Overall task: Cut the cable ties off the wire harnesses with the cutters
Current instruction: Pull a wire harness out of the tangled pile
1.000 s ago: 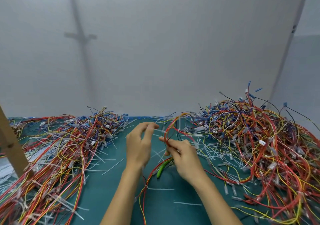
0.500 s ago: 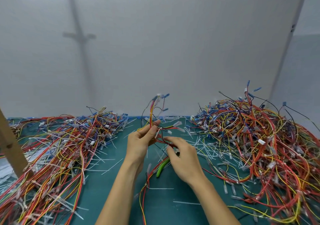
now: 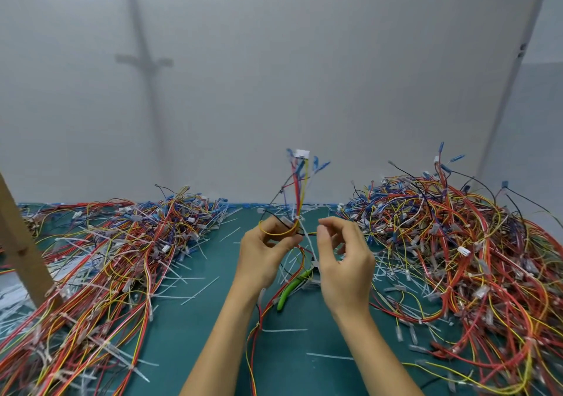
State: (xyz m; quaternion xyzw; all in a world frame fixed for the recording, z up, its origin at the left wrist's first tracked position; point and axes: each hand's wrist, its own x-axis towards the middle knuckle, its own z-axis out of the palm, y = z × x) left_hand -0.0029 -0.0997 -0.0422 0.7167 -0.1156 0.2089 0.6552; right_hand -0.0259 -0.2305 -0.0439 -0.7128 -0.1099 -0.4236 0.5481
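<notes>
Left hand (image 3: 268, 254): raised above the mat, fingers and thumb curled round the gathered lower part of one wire harness (image 3: 298, 188), grip closed at the bundle's waist.
Wire harness: held upright; red, yellow and blue strands rising from the left fist to a white connector (image 3: 302, 153) at the top, blue terminals splayed around it; a yellow loop bowing across the left fingers; long tails hanging down past the wrist to the mat.
Right hand (image 3: 344, 263): just beside the left, level with it, fingers loosely curled and fanned; forefinger and thumb tips brought together at a thin strand coming off the bundle; whether pinched or only touched, impossible to tell.
Cable tie (image 3: 307, 242): thin white strip slanting down from the bundle, in the gap between the two hands.
Cutters (image 3: 289, 292): green-handled, lying flat on the mat below and between the hands, in neither one, head end hidden behind the right palm.
Mat (image 3: 320, 342): teal, strewn with cut white ties (image 3: 201, 287).
Left pile (image 3: 115, 258): tangled harnesses, well apart from the left hand.
Right pile (image 3: 457, 258): taller heap, near the right hand.
Wooden post (image 3: 18, 243): slanted, at the far left edge.
Backdrop (image 3: 274, 75): plain white screen.
</notes>
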